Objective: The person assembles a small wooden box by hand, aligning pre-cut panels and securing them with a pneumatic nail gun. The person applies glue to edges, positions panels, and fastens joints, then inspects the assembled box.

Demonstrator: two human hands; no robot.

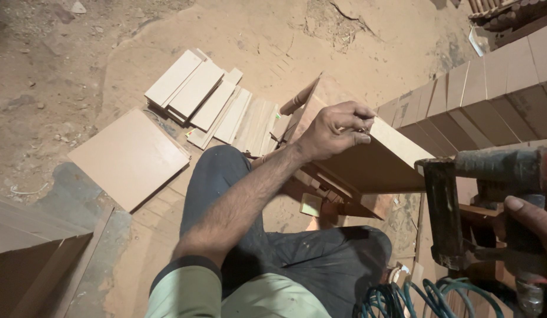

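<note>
From the head view, a bare earth floor was seen, sandy and littered with small stones and sawdust, darker and greyer at the left. A stack of pale cut strips was laid out on the ground beyond the knees, with a larger square sheet lying flat just to its left. At the lower left, the corner of a brown box was visible. Along the right, a row of brown panels was stood on edge, leaning one beside another. The left hand was closed in a pinch over the upper edge of a tilted board, which was held above the lap, in front of the dark trousers; something small appeared to be gripped between thumb and forefinger, too small to be told. The right hand was wrapped around the handle of a worn nail gun at the right edge, its magazine hanging just beside the board's near corner. Coiled green hose was lying below the gun.
</note>
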